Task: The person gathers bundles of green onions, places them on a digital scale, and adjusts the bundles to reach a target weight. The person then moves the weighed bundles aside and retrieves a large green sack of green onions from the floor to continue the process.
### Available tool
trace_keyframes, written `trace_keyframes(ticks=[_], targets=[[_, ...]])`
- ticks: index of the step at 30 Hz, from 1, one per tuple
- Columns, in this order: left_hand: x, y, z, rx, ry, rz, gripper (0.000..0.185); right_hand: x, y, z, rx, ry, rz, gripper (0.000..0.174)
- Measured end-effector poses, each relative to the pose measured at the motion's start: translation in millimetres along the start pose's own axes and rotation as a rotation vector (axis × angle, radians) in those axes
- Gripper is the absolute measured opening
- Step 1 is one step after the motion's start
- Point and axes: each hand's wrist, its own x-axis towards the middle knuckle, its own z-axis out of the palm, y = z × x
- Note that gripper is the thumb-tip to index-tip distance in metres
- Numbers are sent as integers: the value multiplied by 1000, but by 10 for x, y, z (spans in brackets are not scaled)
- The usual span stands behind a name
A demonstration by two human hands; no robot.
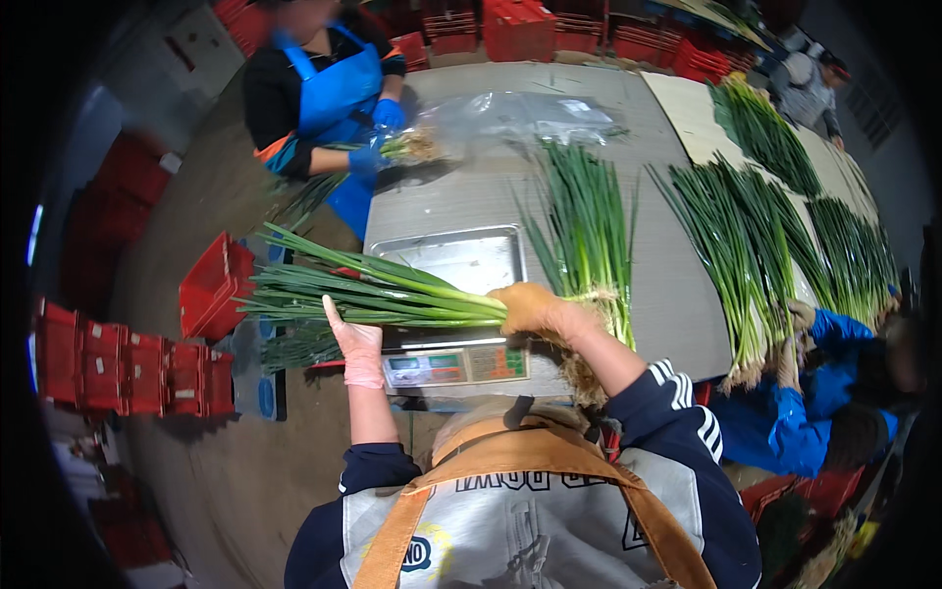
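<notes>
A bundle of green onions (412, 294) lies sideways across my two gloved hands, above the metal pan (471, 254) of a digital scale (456, 367). My right hand (526, 309), in a tan glove, is closed around the bundle's pale root end. Under the leafy part is my left hand (357, 340), in a thin light glove, with its thumb raised and the leaves resting against it; its fingers are largely hidden. More green onions (589, 221) lie on the steel table (670, 287) just right of the scale, some roots hanging near my right forearm.
Across the table, a person in a blue apron (335, 85) holds green onions beside clear plastic bags (515, 118). At the right, a person in blue sleeves (802, 420) handles more green onions (736, 258). Red crates (140, 364) stand on the left; another person (806, 85) is at the far right.
</notes>
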Motion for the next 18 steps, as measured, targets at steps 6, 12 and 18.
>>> trace_keyframes(ticks=[6,12,18], targets=[[66,708,-666,310,638,142,75,749,145,408,-364,100,-43,46],[-228,936,-1265,222,771,171,71,667,222,323,-101,426,-244,75],[-470,1031,-1441,256,923,232,44,-119,380,-180,902,1203,136,35]])
